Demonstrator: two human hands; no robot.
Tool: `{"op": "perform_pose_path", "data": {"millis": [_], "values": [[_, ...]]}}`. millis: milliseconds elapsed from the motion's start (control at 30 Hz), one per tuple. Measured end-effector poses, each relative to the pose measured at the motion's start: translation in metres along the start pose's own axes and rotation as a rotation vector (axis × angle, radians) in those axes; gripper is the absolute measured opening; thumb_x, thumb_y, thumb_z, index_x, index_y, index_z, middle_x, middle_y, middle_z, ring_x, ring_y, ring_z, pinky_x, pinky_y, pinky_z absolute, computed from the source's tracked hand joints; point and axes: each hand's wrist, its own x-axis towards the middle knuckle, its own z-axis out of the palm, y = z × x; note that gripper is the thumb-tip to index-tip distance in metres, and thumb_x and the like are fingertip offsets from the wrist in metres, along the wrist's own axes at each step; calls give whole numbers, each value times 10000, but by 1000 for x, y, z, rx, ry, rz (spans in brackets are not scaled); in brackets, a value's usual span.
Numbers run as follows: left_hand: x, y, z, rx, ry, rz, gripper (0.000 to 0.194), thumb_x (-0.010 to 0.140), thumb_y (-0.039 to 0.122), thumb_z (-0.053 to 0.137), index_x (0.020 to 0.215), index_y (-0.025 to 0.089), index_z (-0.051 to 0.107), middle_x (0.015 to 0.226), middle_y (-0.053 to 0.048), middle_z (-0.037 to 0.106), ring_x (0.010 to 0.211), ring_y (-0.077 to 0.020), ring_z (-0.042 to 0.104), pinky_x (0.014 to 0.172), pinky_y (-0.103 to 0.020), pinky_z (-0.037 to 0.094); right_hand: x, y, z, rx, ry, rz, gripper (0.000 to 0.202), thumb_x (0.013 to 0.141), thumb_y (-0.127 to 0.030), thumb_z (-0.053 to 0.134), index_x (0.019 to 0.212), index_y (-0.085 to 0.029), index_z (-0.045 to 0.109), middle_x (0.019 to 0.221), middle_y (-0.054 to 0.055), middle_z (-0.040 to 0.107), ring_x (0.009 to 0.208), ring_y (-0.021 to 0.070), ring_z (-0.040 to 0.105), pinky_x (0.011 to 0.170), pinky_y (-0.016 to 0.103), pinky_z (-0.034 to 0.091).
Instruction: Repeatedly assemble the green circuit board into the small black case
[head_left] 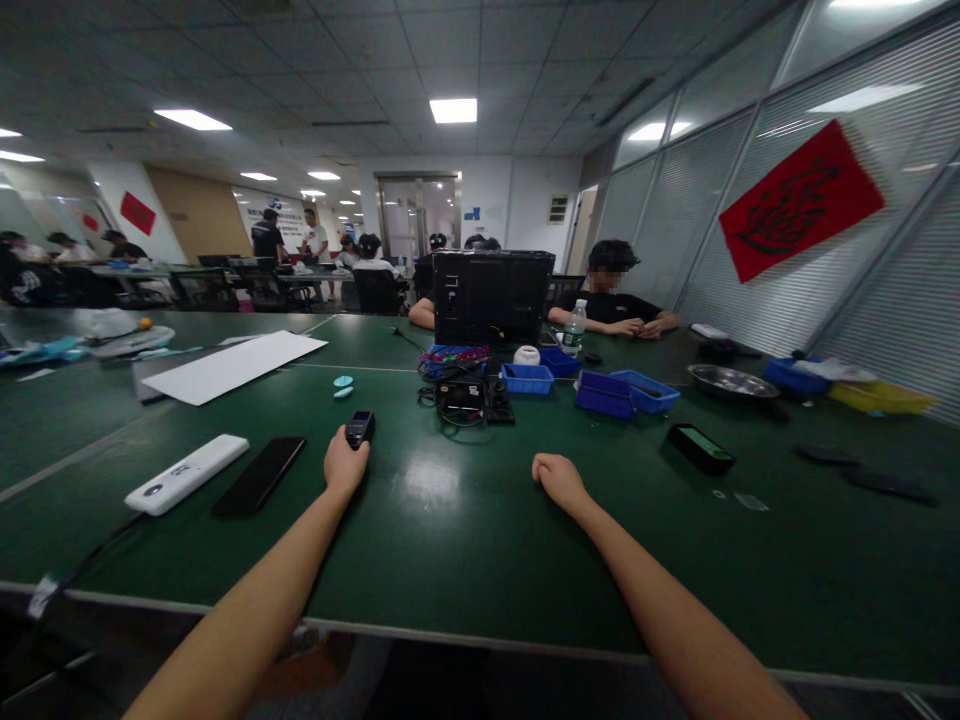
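My left hand [346, 464] is closed round a small black handheld device [361, 428] with a little screen and buttons, held just over the green table or resting on it. To its left lies a black smartphone [259, 476], flat on the tabletop. A white power strip-like bar [187, 474] with a dark cable is farther left. Behind the device sit two small light-blue round pieces [343, 387]. My right hand [559, 482] rests on the table as a loose fist, apart from any object, and nothing shows in it.
A black monitor [493, 297] stands at the back centre, with tangled cables [459, 400] and blue trays [527, 378] before it. At right are a green-and-black box [700, 448] and a metal pan [731, 381]. A white board [236, 367] lies left. Another person [611, 300] sits opposite.
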Motion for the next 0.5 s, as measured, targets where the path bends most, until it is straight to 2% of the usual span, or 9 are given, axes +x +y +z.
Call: {"op": "perform_pose_path", "data": {"millis": [300,500], "values": [[-13,9,3,21,-59,100,583,758,385,486,1271,132,375,1239,-138,505,1116,-262,487,894,-343,398,0,-5,0,-44,7,24,223,679,-116,365,552,-191,533,641,-4,589,638,119,502,576,209,288],[-35,28,11,44,-119,205,570,760,384,499,1267,155,379,1218,-110,529,1093,-241,506,877,-305,395,-2,-7,-1,-12,-9,16,219,679,-106,368,558,-186,533,647,-1,589,642,121,507,578,211,297]]}}
